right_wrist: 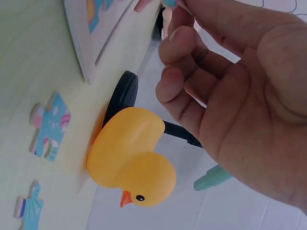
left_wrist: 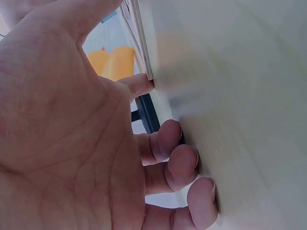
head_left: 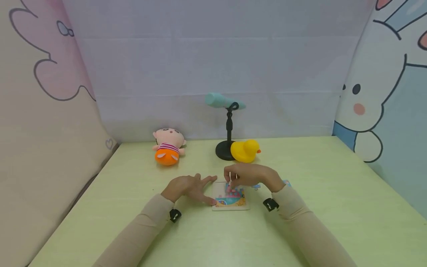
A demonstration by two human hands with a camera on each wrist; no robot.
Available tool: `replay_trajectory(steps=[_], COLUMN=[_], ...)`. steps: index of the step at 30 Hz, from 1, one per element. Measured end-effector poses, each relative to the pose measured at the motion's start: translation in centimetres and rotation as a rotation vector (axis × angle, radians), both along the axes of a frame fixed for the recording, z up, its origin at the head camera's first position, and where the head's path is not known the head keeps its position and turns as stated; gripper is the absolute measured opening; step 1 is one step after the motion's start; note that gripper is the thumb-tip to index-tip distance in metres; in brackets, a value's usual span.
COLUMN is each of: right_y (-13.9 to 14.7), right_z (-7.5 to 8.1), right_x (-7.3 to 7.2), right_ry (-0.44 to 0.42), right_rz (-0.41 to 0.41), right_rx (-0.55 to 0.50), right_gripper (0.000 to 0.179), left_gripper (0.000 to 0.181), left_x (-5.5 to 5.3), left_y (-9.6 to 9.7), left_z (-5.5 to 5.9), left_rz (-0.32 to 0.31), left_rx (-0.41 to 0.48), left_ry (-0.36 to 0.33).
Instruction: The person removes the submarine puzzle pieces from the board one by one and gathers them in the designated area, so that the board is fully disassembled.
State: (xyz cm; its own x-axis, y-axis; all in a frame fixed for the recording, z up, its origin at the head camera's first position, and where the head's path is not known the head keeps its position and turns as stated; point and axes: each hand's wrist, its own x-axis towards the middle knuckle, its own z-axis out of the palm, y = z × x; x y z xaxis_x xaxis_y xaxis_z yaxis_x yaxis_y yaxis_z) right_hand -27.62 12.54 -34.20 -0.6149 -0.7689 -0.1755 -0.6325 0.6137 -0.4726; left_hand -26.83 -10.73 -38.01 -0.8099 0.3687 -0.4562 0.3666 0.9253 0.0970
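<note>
A small jigsaw board [head_left: 219, 188] with a pale frame lies on the table, its lower part filled with a colourful picture. My left hand [head_left: 190, 188] rests at its left side, fingers spread on the table. In the left wrist view the index fingertip [left_wrist: 144, 84] meets the corner of the board. Over the upper part of the board, my right hand [head_left: 248, 175] pinches a jigsaw piece [right_wrist: 169, 2] between thumb and fingers, mostly hidden by them. To the right lie loose pieces: a blue and pink one [right_wrist: 53, 125] and another blue one [right_wrist: 31, 211].
Behind the right hand sits a yellow toy duck [head_left: 247, 150], against the black stand [head_left: 229, 126] bearing a mint-green stick-like object [head_left: 220, 101]. A plush doll [head_left: 168, 146] in orange lies back left. Patterned cloth walls enclose the pale green table [head_left: 333, 207] at the back and sides.
</note>
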Motion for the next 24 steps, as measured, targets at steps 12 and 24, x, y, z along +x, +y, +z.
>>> replay_trajectory(steps=[12, 24], right_y=[2.1, 4.2], right_z=[1.2, 1.4], right_x=[-0.2, -1.0], right_ry=[-0.052, -0.202], right_rz=[-0.049, -0.079], right_rx=[0.018, 0.05], right_gripper=[0.015, 0.01], left_gripper=[0.09, 0.092], left_x=[0.0, -0.1], left_y=[0.1, 0.1], left_z=[-0.2, -0.1], left_rz=[0.02, 0.021], left_rx=[0.029, 0.031], left_ry=[-0.023, -0.031])
